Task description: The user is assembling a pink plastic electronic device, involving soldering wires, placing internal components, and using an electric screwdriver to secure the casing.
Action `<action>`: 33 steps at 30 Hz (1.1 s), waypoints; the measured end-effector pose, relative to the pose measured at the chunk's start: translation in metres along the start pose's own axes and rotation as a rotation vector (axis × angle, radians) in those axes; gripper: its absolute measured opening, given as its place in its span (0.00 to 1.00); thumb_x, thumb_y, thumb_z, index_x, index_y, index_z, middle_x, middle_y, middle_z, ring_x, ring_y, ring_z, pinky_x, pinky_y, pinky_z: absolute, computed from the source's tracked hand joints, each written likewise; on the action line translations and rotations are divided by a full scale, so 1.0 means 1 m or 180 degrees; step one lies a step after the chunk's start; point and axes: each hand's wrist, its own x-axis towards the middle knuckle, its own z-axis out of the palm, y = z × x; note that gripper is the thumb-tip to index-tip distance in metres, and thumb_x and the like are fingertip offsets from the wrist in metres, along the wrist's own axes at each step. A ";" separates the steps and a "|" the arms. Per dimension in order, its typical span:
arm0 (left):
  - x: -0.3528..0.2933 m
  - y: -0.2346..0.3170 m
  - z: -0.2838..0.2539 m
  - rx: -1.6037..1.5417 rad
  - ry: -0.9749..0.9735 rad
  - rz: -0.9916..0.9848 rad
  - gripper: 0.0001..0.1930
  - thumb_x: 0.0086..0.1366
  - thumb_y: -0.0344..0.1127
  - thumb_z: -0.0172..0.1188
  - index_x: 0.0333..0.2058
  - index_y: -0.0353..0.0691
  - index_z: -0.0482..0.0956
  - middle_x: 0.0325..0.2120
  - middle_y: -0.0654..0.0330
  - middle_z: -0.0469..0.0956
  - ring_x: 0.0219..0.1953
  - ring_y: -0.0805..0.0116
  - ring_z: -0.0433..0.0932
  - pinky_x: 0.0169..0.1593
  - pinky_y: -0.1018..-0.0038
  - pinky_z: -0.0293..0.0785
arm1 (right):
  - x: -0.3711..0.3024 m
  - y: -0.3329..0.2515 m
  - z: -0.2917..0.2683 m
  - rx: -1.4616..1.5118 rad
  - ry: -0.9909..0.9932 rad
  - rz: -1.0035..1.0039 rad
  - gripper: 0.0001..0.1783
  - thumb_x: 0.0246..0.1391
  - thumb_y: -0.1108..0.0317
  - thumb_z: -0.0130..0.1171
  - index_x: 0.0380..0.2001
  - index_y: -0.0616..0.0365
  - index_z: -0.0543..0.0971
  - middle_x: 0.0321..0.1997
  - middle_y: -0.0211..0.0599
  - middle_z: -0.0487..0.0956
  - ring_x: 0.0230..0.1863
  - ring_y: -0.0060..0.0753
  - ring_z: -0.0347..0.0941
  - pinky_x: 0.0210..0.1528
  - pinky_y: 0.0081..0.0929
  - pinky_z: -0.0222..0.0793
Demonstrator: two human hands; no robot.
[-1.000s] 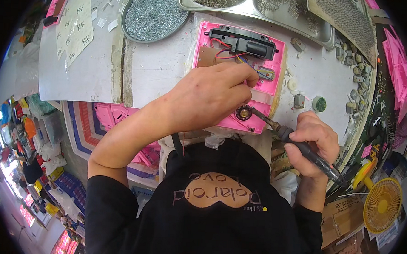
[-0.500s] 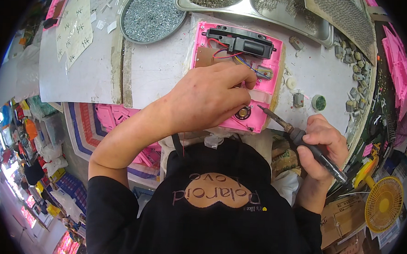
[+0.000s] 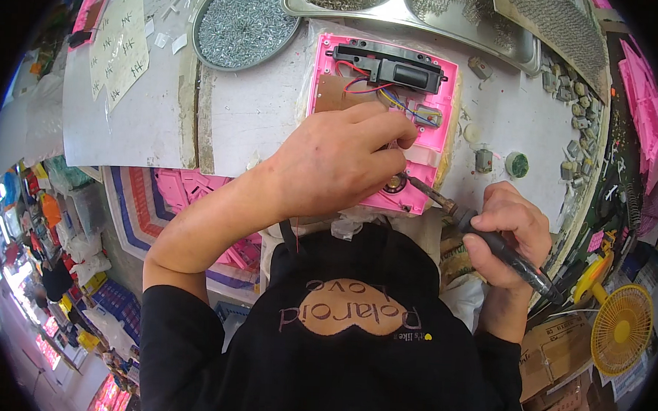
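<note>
A pink plastic housing (image 3: 448,89) lies on the bench in front of me. In it sit a long black plastic part (image 3: 404,74), a small motor (image 3: 428,116), thin red, blue and yellow wires and a round speaker-like part (image 3: 395,184). My left hand (image 3: 339,158) rests over the middle of the housing, thumb and fingers closed in a pinch; whatever lies between them is hidden. My right hand (image 3: 517,230) grips a soldering iron (image 3: 506,253) by its dark handle. The iron's tip points left, close to my left fingertips, beside the round part; contact cannot be made out.
A round tray of screws (image 3: 248,24) stands at the far left, beside a metal tray (image 3: 413,18) holding springs. Loose motors (image 3: 484,161) and a round green-filled tin (image 3: 516,165) lie right of the housing. A yellow fan (image 3: 621,330) stands at the lower right.
The soldering iron has moved left with my right hand, bringing its tip to my left fingertips. My left hand stays almost in place over the housing.
</note>
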 end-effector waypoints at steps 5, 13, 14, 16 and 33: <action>-0.001 0.000 0.000 0.0049 -0.0023 0.0016 0.12 0.47 0.28 0.69 0.33 0.42 0.81 0.40 0.60 0.77 0.39 0.59 0.79 0.38 0.66 0.79 | 0.001 -0.003 0.002 -0.0076 -0.0001 0.0015 0.14 0.40 0.76 0.71 0.33 0.59 0.80 0.23 0.34 0.78 0.23 0.36 0.69 0.28 0.30 0.65; -0.004 -0.002 -0.001 0.0030 0.0015 0.0100 0.11 0.48 0.28 0.70 0.33 0.42 0.81 0.40 0.60 0.77 0.38 0.58 0.79 0.37 0.66 0.78 | -0.039 -0.014 -0.043 0.0317 0.0565 0.0218 0.14 0.46 0.73 0.70 0.37 0.60 0.77 0.27 0.35 0.74 0.30 0.34 0.70 0.37 0.37 0.64; -0.004 -0.002 -0.001 0.0023 0.0010 0.0128 0.11 0.48 0.28 0.70 0.33 0.42 0.81 0.39 0.60 0.77 0.38 0.58 0.79 0.38 0.66 0.78 | -0.055 -0.011 -0.056 0.0408 0.0757 0.0258 0.15 0.48 0.71 0.69 0.38 0.60 0.76 0.28 0.34 0.74 0.32 0.33 0.70 0.39 0.38 0.64; 0.000 -0.003 -0.003 0.0026 -0.0100 0.0110 0.11 0.49 0.27 0.70 0.33 0.41 0.81 0.39 0.59 0.77 0.38 0.57 0.79 0.38 0.64 0.78 | -0.096 -0.012 -0.094 0.0465 0.1372 0.0265 0.15 0.54 0.68 0.66 0.41 0.60 0.74 0.32 0.34 0.74 0.36 0.33 0.70 0.48 0.42 0.65; -0.007 0.004 -0.005 0.0376 0.0008 0.0070 0.13 0.50 0.26 0.71 0.37 0.41 0.83 0.42 0.56 0.78 0.37 0.58 0.78 0.39 0.65 0.77 | -0.179 0.041 -0.309 -0.1261 0.4169 0.1390 0.09 0.55 0.66 0.73 0.38 0.53 0.84 0.26 0.22 0.76 0.27 0.15 0.66 0.30 0.19 0.59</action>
